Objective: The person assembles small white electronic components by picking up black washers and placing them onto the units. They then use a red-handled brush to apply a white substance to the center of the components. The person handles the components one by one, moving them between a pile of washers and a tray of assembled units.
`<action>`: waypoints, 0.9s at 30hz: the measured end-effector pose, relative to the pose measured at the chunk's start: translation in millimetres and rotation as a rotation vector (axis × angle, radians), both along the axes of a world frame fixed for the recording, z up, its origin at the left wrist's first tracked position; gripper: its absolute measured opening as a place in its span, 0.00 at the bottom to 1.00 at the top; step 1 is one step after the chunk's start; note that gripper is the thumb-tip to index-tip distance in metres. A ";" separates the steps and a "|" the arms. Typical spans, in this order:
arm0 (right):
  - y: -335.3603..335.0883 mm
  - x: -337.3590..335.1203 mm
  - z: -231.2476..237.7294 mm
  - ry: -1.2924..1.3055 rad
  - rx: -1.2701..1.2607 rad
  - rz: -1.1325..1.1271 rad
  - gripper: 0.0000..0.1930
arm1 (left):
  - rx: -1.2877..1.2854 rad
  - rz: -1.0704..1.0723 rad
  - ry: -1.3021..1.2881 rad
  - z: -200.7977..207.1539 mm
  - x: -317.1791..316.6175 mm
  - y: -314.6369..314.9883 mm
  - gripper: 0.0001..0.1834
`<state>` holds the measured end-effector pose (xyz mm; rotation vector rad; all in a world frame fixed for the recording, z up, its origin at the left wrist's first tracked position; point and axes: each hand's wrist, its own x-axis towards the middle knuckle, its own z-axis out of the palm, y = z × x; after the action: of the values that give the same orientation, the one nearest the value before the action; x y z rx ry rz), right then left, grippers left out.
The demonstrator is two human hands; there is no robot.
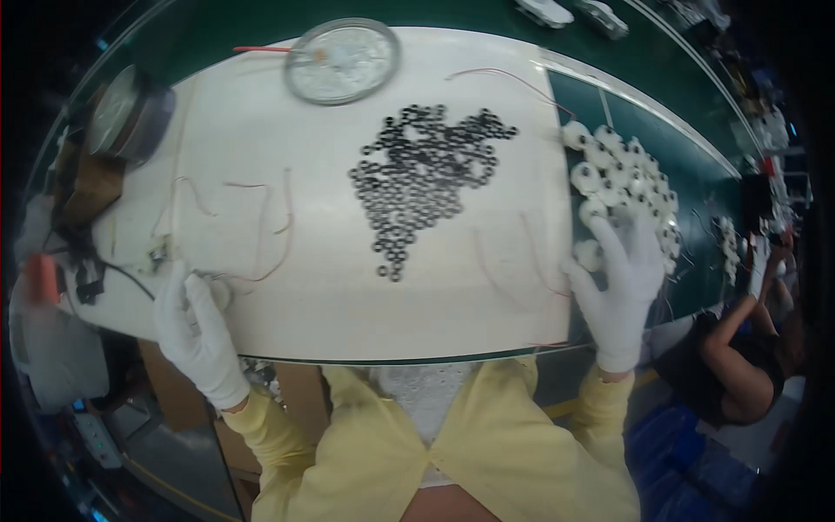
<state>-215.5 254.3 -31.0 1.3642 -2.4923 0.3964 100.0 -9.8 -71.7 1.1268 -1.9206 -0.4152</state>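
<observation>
My left hand (196, 335), in a white glove, rests at the left edge of the white work surface with its fingers pinched together. A pale round part (223, 294) with thin reddish wires (261, 277) shows at my thumb and appears held; the fingers partly hide it. Just past the fingertips is a small metallic fixture (158, 256). On the right, my gloved right hand (624, 283) reaches over a cluster of white round parts (639, 178) with dark centres. Its fingers are spread, and the thumb points toward the board's edge. Nothing can be seen gripped in it.
Many small black rings (417, 174) lie spread over the white board (287, 326). Behind them stands a round clear dish (344, 65) with a red stick (261, 49). Loose wires lie about. A spool (126, 113) stands far left. A co-worker (748, 365) sits at right.
</observation>
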 end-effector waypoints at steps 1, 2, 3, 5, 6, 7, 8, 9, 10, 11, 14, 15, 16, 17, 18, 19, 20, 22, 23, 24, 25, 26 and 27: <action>5.4 -0.2 -1.8 0.026 0.023 0.001 0.30 | -0.030 0.030 -0.073 0.8 15.0 -5.3 0.12; 5.9 2.8 -2.0 0.019 0.048 0.014 0.30 | -0.160 0.031 -0.148 -0.3 24.5 -8.9 0.10; 11.0 3.7 -4.0 0.020 0.081 -0.007 0.28 | -0.222 0.046 -0.235 5.2 25.2 -8.3 0.09; 22.3 -7.1 -15.1 -0.022 -0.023 0.053 0.27 | -0.205 0.048 -0.232 6.0 27.9 -9.7 0.10; 24.6 -8.4 -13.1 0.007 0.026 0.038 0.25 | -0.209 0.048 -0.238 7.1 30.1 -9.1 0.11; 23.0 -9.6 -15.4 -0.023 0.025 0.043 0.25 | -0.211 0.047 -0.245 9.1 33.3 -8.5 0.11; 24.7 -9.6 -15.3 -0.036 0.030 0.026 0.25 | -0.209 0.026 -0.232 9.2 31.4 -9.2 0.12; 24.2 -6.8 -13.7 -0.019 0.020 0.006 0.25 | -0.241 0.023 -0.231 9.2 30.0 -9.8 0.12; 23.3 -2.3 -12.5 -0.004 0.010 -0.017 0.26 | -0.274 0.016 -0.231 10.9 28.7 -10.8 0.13; 23.1 1.3 -11.0 0.014 0.003 -0.043 0.26 | -0.303 0.007 -0.229 11.8 26.8 -9.7 0.14; 21.2 17.8 -6.2 -0.065 -0.145 0.080 0.26 | -0.482 0.134 -0.270 12.2 22.7 0.8 0.13; 18.2 27.4 -6.8 -0.092 -0.163 0.154 0.28 | -0.437 0.170 -0.257 9.2 27.1 4.5 0.11; 5.5 42.6 -0.2 -0.249 -0.249 0.224 0.25 | -0.397 0.191 -0.235 4.6 30.6 5.4 0.09; -1.4 54.2 -4.8 -0.309 -0.264 0.266 0.22 | -0.354 0.223 -0.218 1.4 33.9 5.7 0.08; -7.6 64.9 -14.3 -0.372 -0.280 0.314 0.21 | -0.375 0.214 -0.278 1.4 32.6 3.6 0.09; -16.2 73.5 -20.1 -0.417 -0.253 0.381 0.20 | -0.395 0.205 -0.339 1.9 29.8 -0.8 0.10; -25.9 78.3 -24.2 -0.459 -0.226 0.443 0.20 | -0.416 0.190 -0.397 1.5 25.5 -4.2 0.11; -37.0 77.0 -27.2 -0.402 -0.206 0.557 0.21 | -0.350 0.198 -0.418 0.2 15.9 1.7 0.10; -41.2 76.7 -27.3 -0.393 -0.198 0.597 0.21 | -0.313 0.205 -0.436 0.1 13.3 5.1 0.10; -44.2 76.8 -27.1 -0.384 -0.190 0.636 0.21 | -0.285 0.204 -0.416 -0.1 10.4 7.0 0.10; -46.4 77.1 -25.7 -0.381 -0.168 0.649 0.21 | -0.258 0.202 -0.395 -0.3 7.5 8.6 0.11; -47.7 75.8 -23.7 -0.375 -0.145 0.663 0.21 | -0.231 0.201 -0.371 -0.8 5.2 9.9 0.11; -48.5 75.1 -22.7 -0.368 -0.122 0.677 0.22 | -0.272 0.205 -0.400 -0.6 4.2 9.7 0.12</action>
<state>-140.4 205.7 -53.7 2.2240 -2.1260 0.9942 104.2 0.0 -72.3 1.2742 -2.0926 0.1962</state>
